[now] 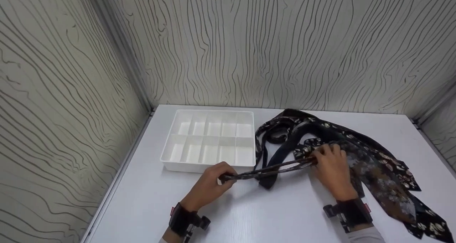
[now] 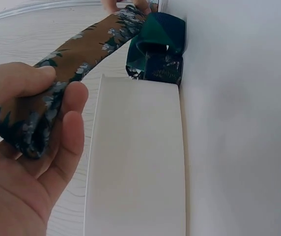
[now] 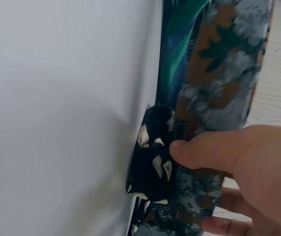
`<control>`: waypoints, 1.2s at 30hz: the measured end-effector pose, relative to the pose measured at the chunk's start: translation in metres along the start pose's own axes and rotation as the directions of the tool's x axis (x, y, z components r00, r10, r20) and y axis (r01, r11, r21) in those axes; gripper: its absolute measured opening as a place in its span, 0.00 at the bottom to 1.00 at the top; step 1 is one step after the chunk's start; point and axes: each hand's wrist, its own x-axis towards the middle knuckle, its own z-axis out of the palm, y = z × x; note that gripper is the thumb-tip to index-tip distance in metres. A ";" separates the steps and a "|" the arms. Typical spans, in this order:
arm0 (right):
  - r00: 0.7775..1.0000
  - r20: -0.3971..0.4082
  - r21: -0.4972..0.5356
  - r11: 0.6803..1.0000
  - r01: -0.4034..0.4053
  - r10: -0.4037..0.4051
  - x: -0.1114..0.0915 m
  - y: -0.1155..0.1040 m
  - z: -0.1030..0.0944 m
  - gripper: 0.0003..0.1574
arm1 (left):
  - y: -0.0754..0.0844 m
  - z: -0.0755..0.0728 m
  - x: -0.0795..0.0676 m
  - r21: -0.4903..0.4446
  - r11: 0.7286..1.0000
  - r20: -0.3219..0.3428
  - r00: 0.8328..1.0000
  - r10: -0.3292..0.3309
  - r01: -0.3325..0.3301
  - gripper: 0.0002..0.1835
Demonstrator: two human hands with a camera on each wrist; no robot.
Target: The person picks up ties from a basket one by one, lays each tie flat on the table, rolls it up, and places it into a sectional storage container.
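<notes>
A brown necktie [image 2: 94, 44] with grey-white flowers and dark green leaves is stretched between my hands. Its folded end is gripped by my left hand [image 1: 213, 180], just off the front of a white compartment box [image 1: 188, 167]. Farther right, my right hand [image 1: 333, 168] pinches the same necktie between thumb and fingers; its wide part [image 1: 384, 189] trails over the table beyond. Beside the right thumb, in the right wrist view, lies a black necktie [image 3: 153, 160] with cream petals. My right fingers are partly hidden behind the fabric.
A loose heap of other neckties lies right of the box, among them a navy necktie [image 1: 288, 148] and a dark floral necktie [image 1: 370, 143]. A green necktie [image 2: 162, 32] shows past the box's corner. Wood-patterned panels [image 1: 267, 47] enclose the white table [image 1: 249, 214].
</notes>
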 end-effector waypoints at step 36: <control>0.973 0.044 0.036 0.973 -0.230 0.228 -0.054 0.090 -0.023 0.22 | -0.040 -0.046 -0.035 -0.034 0.984 -0.260 0.950 -0.175 0.172 0.03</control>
